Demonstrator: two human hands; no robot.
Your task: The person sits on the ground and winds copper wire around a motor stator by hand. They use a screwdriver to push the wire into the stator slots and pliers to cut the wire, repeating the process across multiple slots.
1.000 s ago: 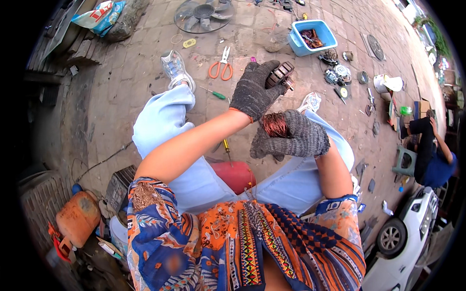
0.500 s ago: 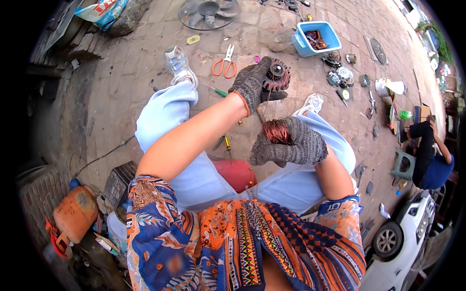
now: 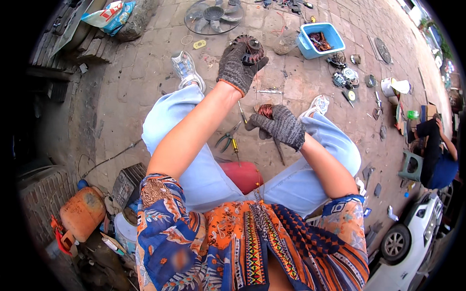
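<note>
My left hand, in a grey knit glove, grips a motor stator with copper windings, held out above the paving near my left shoe. Closed around a bundle of loose copper wire is my gloved right hand, nearer to me and further right. A thin strand of wire runs from the stator down toward that bundle. Below the hands, pliers with dark green handles and a yellow-handled screwdriver lie between my legs, by a red rounded object.
A blue bin of copper scrap stands ahead to the right, near motor parts. A fan lies at the far side. At right, a person sits near a green stool; a white car is behind. An orange canister stands left.
The stator in my left hand has moved left and farther away. My right hand has moved up with the wire bundle, which looks smaller in view. The orange-handled scissors are now out of sight.
</note>
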